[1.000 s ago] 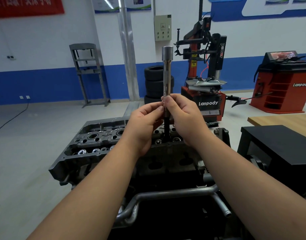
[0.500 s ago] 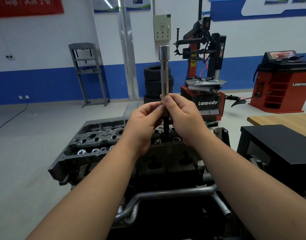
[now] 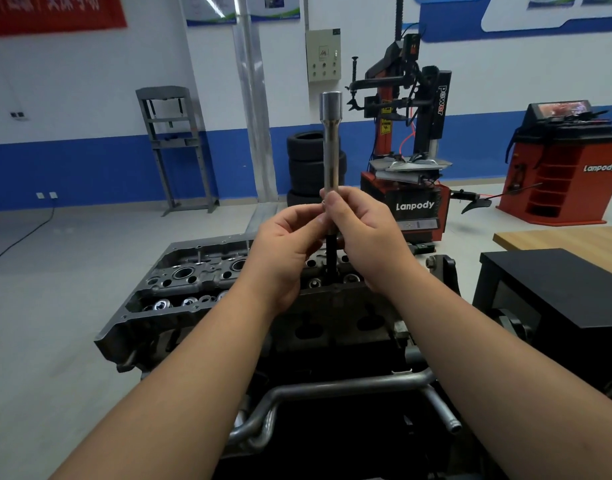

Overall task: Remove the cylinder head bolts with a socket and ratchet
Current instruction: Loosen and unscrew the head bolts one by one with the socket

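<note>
Head view: left hand (image 3: 284, 251) and right hand (image 3: 363, 233) both pinched the upright socket bar (image 3: 331, 147) over the cylinder head (image 3: 193, 282); tyre stack (image 3: 303, 168) and tyre changer (image 3: 408, 188) stood behind.

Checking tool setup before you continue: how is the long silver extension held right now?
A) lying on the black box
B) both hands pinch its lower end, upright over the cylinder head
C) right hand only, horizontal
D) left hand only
B: the left hand and right hand both pinch the lower end of the extension, which stands upright above the cylinder head.
</note>
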The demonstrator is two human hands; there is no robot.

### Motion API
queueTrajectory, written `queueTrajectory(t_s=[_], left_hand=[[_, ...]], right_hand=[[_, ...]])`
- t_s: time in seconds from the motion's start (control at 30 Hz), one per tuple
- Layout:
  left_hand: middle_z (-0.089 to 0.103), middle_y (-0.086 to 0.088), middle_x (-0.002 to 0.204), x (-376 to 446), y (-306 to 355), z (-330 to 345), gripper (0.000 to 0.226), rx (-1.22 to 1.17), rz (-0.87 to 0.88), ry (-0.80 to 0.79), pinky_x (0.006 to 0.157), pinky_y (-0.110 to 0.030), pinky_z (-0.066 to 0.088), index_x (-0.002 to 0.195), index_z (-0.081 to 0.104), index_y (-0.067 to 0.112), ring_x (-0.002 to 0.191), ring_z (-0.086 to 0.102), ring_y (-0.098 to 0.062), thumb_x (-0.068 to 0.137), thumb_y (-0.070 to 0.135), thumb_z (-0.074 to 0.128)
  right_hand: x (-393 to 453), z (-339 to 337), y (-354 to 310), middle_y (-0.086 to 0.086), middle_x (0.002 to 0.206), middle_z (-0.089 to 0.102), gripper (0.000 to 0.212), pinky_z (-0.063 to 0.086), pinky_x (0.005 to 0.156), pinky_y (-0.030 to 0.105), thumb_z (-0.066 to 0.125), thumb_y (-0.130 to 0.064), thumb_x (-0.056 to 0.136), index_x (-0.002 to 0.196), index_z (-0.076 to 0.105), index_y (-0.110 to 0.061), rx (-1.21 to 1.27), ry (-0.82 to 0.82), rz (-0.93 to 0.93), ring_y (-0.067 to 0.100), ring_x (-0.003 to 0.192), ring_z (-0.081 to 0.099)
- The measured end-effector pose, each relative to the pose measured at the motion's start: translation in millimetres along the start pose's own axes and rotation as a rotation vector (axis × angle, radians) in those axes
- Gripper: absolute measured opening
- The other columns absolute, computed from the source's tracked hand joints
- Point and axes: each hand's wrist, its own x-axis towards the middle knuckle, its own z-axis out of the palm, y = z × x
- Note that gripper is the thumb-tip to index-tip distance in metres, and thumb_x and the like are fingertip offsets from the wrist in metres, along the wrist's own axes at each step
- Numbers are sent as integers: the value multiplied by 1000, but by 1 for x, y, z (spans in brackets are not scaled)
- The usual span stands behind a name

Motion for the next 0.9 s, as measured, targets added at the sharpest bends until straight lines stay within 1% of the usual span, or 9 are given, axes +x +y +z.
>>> queueTrajectory(t_s=[0.07, 0.17, 0.33, 0.4, 0.47, 0.57, 0.7, 0.83, 0.9], left_hand=[[79, 3, 95, -2, 0, 1, 17, 18, 24, 17, 71, -19, 56, 102, 73, 19, 87, 74, -8, 87, 25, 73], [79, 5, 94, -2, 0, 1, 28, 33, 36, 10, 73, -21, 55, 102, 73, 20, 87, 74, -7, 77, 31, 75], [78, -3, 108, 1, 1, 0, 20, -21, -30, -5, 90, -30, 56, 112, 73, 19, 106, 73, -18, 104, 17, 55], [78, -3, 106, 2, 1, 0, 22, -22, -43, 4, 89, -31, 56, 110, 73, 18, 104, 74, -18, 105, 14, 52], [79, -1, 101, 2, 0, 0, 21, 0, -34, 30, 86, -30, 56, 106, 73, 18, 99, 74, -16, 104, 10, 53], [79, 2, 96, 1, -1, -1, 20, 19, -9, 58, 75, -22, 57, 104, 73, 17, 89, 74, -10, 102, 7, 55], [79, 4, 97, 0, -1, 0, 21, -1, -1, 42, 73, -20, 57, 107, 73, 18, 90, 74, -8, 103, 8, 55], [78, -1, 103, 1, 0, 0, 18, -41, -14, 3, 87, -29, 55, 109, 73, 19, 100, 74, -15, 103, 15, 57], [78, -2, 106, 1, 1, 0, 18, -41, -21, -1, 88, -30, 55, 111, 73, 19, 102, 74, -17, 95, 23, 65]], right_hand=[[0, 1, 0, -10, 87, 70, 15, 55, 74, 20, 59, -38, 98, 107, 60, -25, 2, 1, -9, 6, 87, 69], [0, 0, 1, -11, 83, 69, 16, 54, 71, 21, 58, -40, 97, 103, 60, -24, -32, 7, -15, 5, 83, 68], [1, -1, 1, -8, 91, 72, 24, 57, 83, 34, 48, -34, 103, 100, 70, -28, -8, 5, -6, 9, 91, 68], [0, 0, -1, -7, 89, 71, 24, 58, 82, 33, 48, -34, 103, 98, 71, -30, 11, -7, -19, 11, 90, 68], [0, 1, 0, -10, 90, 71, 15, 57, 79, 28, 53, -36, 101, 103, 67, -32, 24, -10, -23, 8, 90, 69], [0, 1, 0, -16, 84, 69, 12, 54, 72, 21, 56, -38, 99, 103, 59, -27, -22, 6, -34, 3, 82, 67], [0, 0, 0, -14, 85, 68, 19, 55, 76, 29, 48, -38, 102, 101, 64, -27, -51, 30, -12, 6, 84, 66], [0, -1, -2, 4, 92, 70, 32, 57, 86, 46, 43, -31, 106, 103, 71, -14, -26, 6, -12, 20, 92, 67], [-1, 0, -4, 0, 93, 71, 29, 58, 85, 41, 46, -34, 104, 104, 71, -18, -24, -19, -25, 15, 93, 68]])
